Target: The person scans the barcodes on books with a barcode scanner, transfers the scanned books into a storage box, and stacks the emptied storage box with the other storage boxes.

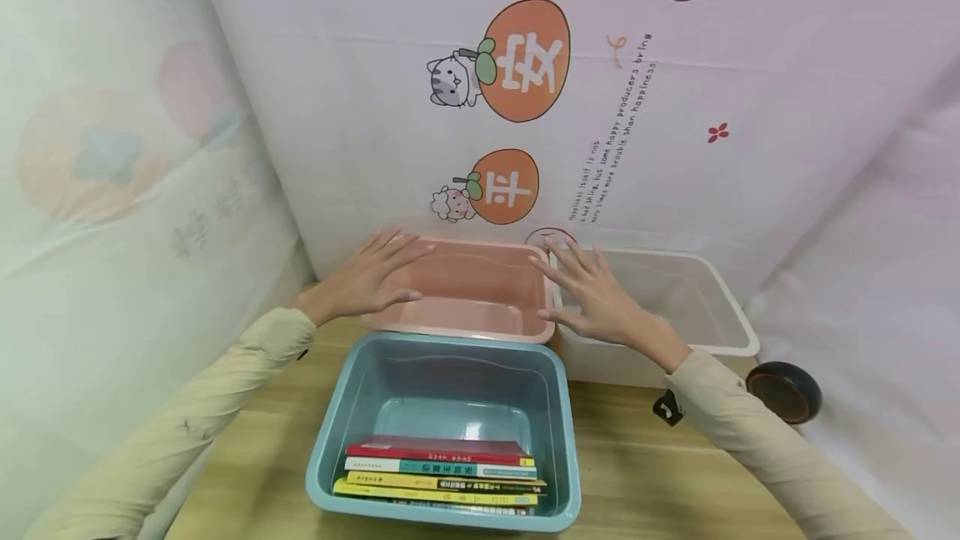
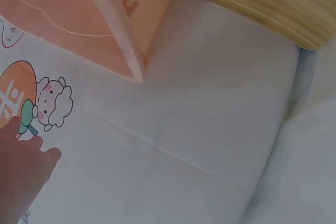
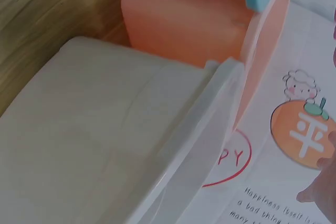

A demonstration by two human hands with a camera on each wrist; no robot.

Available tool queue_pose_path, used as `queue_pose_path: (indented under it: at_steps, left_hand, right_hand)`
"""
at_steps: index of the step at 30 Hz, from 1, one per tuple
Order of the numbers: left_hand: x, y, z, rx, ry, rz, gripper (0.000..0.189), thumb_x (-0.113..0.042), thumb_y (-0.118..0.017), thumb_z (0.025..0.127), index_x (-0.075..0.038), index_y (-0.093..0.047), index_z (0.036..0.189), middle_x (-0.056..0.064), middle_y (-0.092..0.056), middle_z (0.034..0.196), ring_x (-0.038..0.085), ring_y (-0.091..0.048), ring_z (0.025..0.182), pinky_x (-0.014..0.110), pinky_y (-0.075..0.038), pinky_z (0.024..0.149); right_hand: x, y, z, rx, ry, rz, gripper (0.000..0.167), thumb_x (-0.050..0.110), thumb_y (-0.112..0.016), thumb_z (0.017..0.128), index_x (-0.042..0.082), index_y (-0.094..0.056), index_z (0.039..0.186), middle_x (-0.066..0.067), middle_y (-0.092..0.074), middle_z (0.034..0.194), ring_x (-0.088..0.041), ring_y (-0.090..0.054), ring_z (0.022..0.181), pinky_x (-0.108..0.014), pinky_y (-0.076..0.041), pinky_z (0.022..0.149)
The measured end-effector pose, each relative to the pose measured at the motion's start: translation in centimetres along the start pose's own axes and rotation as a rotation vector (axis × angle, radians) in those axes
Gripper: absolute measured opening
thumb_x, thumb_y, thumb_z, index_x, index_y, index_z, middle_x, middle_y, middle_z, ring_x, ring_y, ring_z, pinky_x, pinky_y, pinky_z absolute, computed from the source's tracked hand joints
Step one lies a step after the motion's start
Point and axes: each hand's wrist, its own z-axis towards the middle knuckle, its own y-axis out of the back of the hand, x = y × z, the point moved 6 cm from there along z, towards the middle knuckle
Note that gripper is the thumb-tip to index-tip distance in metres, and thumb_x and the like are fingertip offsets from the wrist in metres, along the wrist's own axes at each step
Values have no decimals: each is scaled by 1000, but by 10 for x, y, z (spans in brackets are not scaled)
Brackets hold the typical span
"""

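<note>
Both hands hover with spread fingers and hold nothing. In the head view my left hand (image 1: 365,277) is over the left end of a pink bin (image 1: 468,333). My right hand (image 1: 600,298) hangs where the pink bin meets a white bin (image 1: 731,350), overlapping both rims in this view. Nearer to me stands a blue bin (image 1: 330,432), its back rim against the pink one's front. Several thin books (image 1: 442,469) lie at its near side, spines up, with red, white-and-teal and yellow covers. The left wrist view catches the left fingers (image 2: 31,156) beside the pink bin's corner.
A dark round object (image 1: 783,392) sits on the wooden table (image 1: 622,448) at the right, near the right sleeve. Beside that sleeve lies a small black item (image 1: 667,408). White printed cloth (image 1: 360,107) walls in the back and both sides.
</note>
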Motion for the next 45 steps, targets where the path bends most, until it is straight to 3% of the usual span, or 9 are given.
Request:
queue_pose_path:
  at_steps: [10, 16, 20, 24, 27, 32, 38, 41, 45]
  left_hand:
    - [22, -6, -23, -16, 104, -96, 71, -39, -69, 101, -15, -41, 162, 17, -28, 171, 45, -14, 159, 63, -11, 127]
    - [35, -11, -33, -10, 196, -187, 75, -35, -69, 102, -11, -35, 164, 18, -24, 172, 45, -12, 159, 66, -13, 126]
    - [40, -14, -35, 4, 250, -277, 76, -32, -67, 103, -9, -31, 165, 21, -23, 172, 45, -16, 158, 67, -15, 125]
    - [41, -23, -36, 50, 257, -317, 75, -32, -65, 105, -9, -28, 166, 25, -24, 170, 47, -21, 156, 66, -19, 124]
    - [39, -30, -38, 76, 250, -314, 74, -33, -63, 106, -8, -28, 166, 27, -25, 169, 48, -24, 155, 65, -22, 124]
    - [41, -32, -40, 49, 255, -329, 72, -31, -62, 107, -6, -28, 165, 26, -28, 169, 47, -29, 153, 64, -25, 123]
    - [50, -29, -40, 14, 333, -500, 72, -22, -59, 109, 0, -21, 166, 28, -23, 169, 54, -31, 149, 67, -31, 119]
    - [56, -30, -41, 6, 401, -601, 71, -22, -56, 110, 0, -18, 166, 32, -21, 168, 59, -33, 146, 69, -36, 114]
    - [60, -38, -40, 10, 487, -742, 72, -19, -53, 111, 1, -12, 167, 39, -26, 163, 58, -42, 141, 62, -50, 104]
  right_hand:
    - [15, -1, 1, 12, 39, 4, 84, 51, -68, 97, 20, -32, 166, -10, -10, 177, -38, 4, 162, -72, 5, 123]
    - [28, -5, 8, 35, 61, 15, 85, 50, -72, 95, 19, -34, 165, -12, -9, 177, -37, 2, 162, -67, 12, 124]
    - [38, -7, 11, 4, 117, 13, 86, 49, -74, 94, 22, -33, 166, -12, -10, 177, -35, 2, 163, -68, 10, 124]
    - [50, -17, 7, -6, 199, 20, 84, 48, -73, 95, 21, -35, 165, -11, -10, 177, -39, 0, 162, -73, 5, 122]
    - [59, -30, 1, 50, 224, 16, 82, 51, -71, 96, 19, -37, 164, -10, -10, 177, -42, -2, 161, -74, 3, 122]
    - [72, -39, -2, 105, 226, 28, 85, 56, -69, 96, 24, -33, 166, -7, -10, 177, -36, -1, 162, -69, 3, 125]
    - [88, -36, 2, 70, 295, 63, 86, 53, -74, 93, 22, -37, 165, -10, -18, 176, -37, -7, 162, -68, 1, 126]
    - [98, -39, 4, 106, 326, 81, 84, 53, -72, 95, 22, -37, 165, -11, -22, 175, -36, -11, 162, -67, -2, 126]
    - [110, -42, 2, 178, 357, 130, 82, 52, -70, 97, 21, -36, 165, -10, -24, 174, -34, -17, 161, -64, -6, 128]
